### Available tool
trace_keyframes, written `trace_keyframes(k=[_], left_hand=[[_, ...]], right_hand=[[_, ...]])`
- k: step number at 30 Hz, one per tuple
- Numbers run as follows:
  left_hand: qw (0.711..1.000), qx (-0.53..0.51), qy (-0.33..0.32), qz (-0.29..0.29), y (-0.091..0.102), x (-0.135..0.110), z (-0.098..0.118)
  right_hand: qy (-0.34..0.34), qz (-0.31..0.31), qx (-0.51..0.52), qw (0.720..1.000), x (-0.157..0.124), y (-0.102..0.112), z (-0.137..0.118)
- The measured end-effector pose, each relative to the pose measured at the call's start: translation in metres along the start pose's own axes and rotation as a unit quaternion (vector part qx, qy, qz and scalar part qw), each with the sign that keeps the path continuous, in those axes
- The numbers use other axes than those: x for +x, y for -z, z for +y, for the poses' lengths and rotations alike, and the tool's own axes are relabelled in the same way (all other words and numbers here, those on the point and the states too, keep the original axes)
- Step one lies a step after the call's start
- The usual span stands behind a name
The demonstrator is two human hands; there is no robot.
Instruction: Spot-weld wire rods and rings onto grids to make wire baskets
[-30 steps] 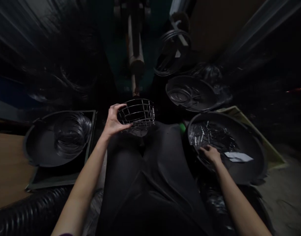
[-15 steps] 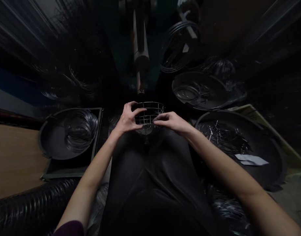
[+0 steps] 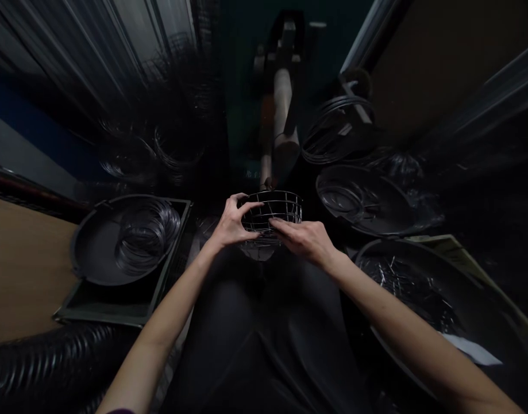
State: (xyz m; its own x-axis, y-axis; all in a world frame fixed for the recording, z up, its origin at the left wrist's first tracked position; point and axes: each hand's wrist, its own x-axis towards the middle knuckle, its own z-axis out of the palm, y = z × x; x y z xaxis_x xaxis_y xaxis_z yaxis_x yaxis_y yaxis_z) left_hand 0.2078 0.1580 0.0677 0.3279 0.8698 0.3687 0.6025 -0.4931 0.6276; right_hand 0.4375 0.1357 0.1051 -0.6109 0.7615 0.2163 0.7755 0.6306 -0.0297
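A small round basket of thin metal wire (image 3: 289,200) is held over my lap, below the tip of a machine arm (image 3: 266,169). My left hand (image 3: 232,224) grips its left side, the fingers over the upper wires and the thumb low on the near side. At the basket's near right side is my right hand (image 3: 307,238), its fingers pressed together against the wires. Whether a small piece is pinched there is hidden. A pale rounded part (image 3: 258,252) shows under the basket.
On the left, a dark round tray (image 3: 91,253) holds a bundle of wire rings (image 3: 149,236). Two more dark trays stand on the right, one with wire rings (image 3: 341,198), the nearer with short wire pieces (image 3: 393,276) and a white scrap (image 3: 473,349). Wire hoops (image 3: 332,129) hang behind.
The view has shifted, so the machine and trays sit lower and mostly farther right. My right hand has turned its back upward, fingers flatter along the basket. My left hand keeps its grip.
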Motion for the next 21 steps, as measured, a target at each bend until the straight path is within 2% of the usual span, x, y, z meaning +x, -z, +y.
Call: trace_keyframes(k=[6, 11, 16, 21], left_hand=[[0.999, -0.029, 0.01, 0.025, -0.005, 0.002, 0.002], [0.999, -0.038, 0.01, 0.028, -0.009, 0.001, 0.002], [0.999, -0.012, -0.005, 0.046, -0.006, -0.001, 0.005], [0.999, -0.036, 0.013, 0.029, -0.001, 0.006, 0.002]], right_hand=[[0.012, -0.02, -0.044, 0.999, -0.003, 0.004, -0.001], [0.026, 0.002, -0.042, 0.999, -0.009, 0.002, 0.001], [0.034, 0.008, -0.033, 0.999, -0.007, 0.003, 0.002], [0.032, 0.022, -0.046, 0.998, 0.001, 0.003, 0.004]])
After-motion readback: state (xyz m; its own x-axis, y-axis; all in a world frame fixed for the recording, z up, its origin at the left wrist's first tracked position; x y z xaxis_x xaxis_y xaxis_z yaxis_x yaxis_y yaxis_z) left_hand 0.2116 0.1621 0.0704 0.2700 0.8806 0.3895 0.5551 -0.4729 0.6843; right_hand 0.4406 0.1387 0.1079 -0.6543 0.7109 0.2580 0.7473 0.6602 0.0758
